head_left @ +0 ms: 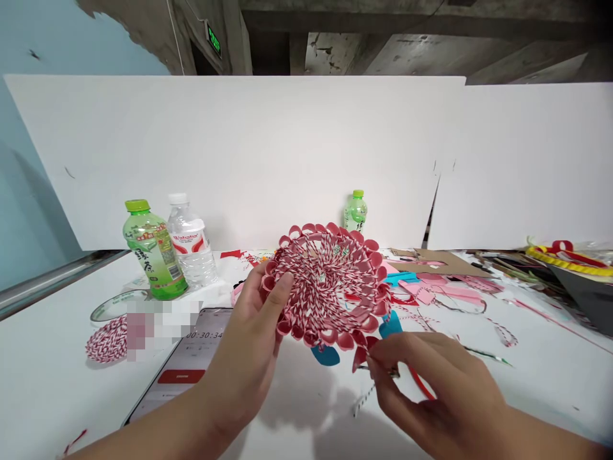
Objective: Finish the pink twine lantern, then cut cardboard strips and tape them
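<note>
A round woven disc of red-and-white twisted cord [320,278], edged with pink looped petals, is held up above the table. My left hand [256,319] grips its left side, thumb on the front face and fingers behind. At the lower right rim, my right hand [426,377] pinches the end of the pink edging strip [359,358] between thumb and fingertips. Blue pieces [326,355] show below and behind the disc. A short black-and-white striped piece [364,401] is seen under my right fingertips; whether it hangs or lies on the table I cannot tell.
A phone [182,377] showing a timer lies at left beside a coiled cord disc [106,342] and tape roll [119,305]. Green bottle [154,255] and water bottle [192,246] stand behind. Pink scraps [445,292], cardboard [445,263] and cords cover the right; a white panel [268,147] closes the back.
</note>
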`<state>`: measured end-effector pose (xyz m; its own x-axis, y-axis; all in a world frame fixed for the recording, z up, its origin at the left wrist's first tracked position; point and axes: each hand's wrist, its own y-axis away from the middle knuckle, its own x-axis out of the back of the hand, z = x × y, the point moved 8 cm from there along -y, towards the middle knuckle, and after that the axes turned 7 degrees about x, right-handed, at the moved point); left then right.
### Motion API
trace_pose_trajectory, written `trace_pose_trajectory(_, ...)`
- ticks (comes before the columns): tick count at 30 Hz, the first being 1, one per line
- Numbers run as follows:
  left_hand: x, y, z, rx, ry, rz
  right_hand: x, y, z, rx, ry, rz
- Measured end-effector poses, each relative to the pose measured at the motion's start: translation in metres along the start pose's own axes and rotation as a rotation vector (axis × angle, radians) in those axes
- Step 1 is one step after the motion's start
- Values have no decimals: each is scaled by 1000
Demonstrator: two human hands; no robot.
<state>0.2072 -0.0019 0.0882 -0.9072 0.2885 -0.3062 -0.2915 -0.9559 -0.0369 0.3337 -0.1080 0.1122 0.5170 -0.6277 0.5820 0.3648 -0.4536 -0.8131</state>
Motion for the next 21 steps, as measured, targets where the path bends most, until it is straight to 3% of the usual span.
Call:
trace_pose_trajectory(6, -4, -1, -2, 63, 84, -66, 1, 1, -13, 159, 60, -12)
trace_pose_trajectory(12, 6, 5, 1, 20, 53, 48, -3, 3, 2, 20, 102, -13)
trace_pose_trajectory(21, 1, 5, 3, -47, 36, 10, -9, 3, 9, -1, 95, -118)
